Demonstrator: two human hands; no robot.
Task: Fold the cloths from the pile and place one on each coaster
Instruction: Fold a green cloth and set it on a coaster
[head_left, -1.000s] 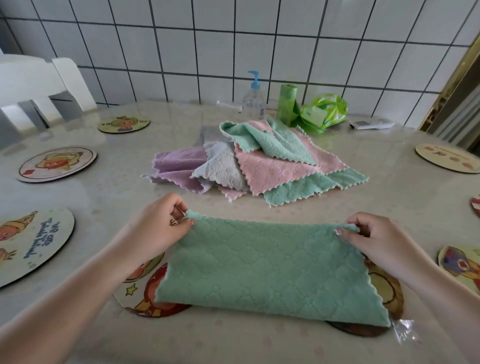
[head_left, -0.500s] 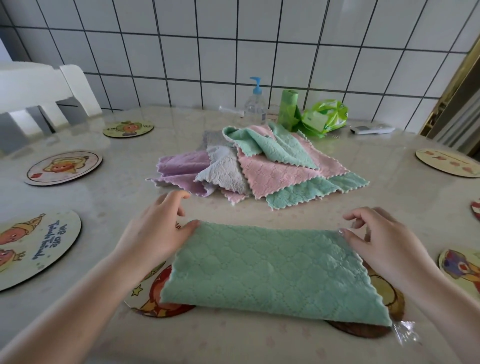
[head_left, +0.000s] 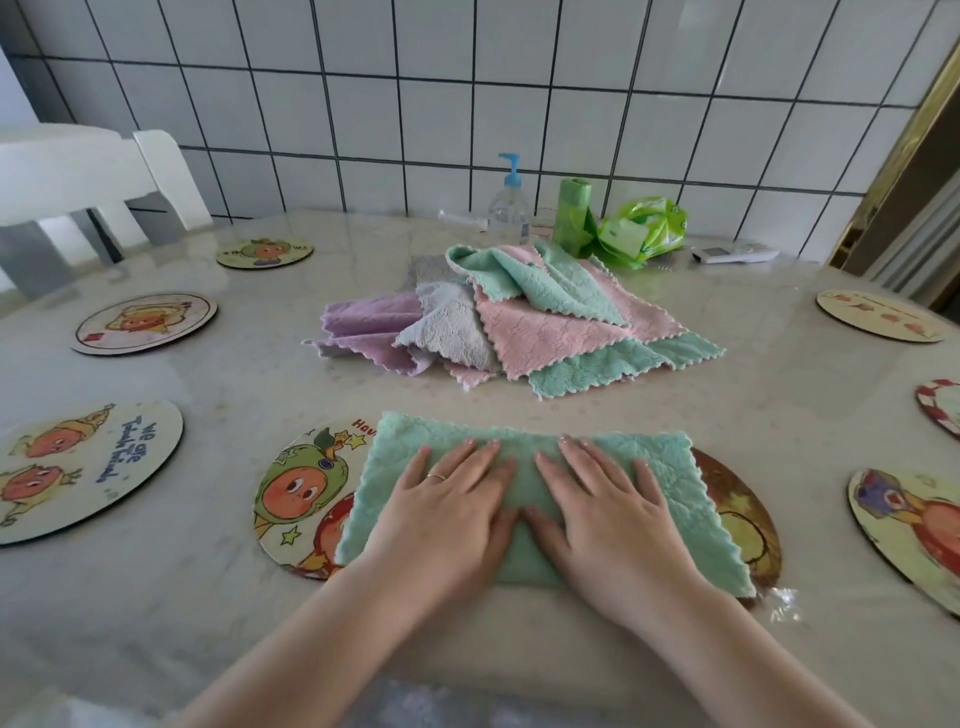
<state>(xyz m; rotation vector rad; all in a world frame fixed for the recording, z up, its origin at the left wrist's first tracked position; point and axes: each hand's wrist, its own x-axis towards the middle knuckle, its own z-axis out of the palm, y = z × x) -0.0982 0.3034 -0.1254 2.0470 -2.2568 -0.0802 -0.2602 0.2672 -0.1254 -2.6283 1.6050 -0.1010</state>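
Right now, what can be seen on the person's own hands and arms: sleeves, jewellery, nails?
Both forearms are bare; no sleeve shows in the picture. The left hand wears a thin, plain ring on one finger. The right hand shows no ring. The fingernails on both hands are short and look pale and glossy. No watch or bracelet shows.

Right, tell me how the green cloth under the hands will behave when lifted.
Likely floppy: the green cloth lies flat, folded, under both hands. Probably light and unlikely to slip, given its plush quilted surface. It may unfold if lifted by one edge.
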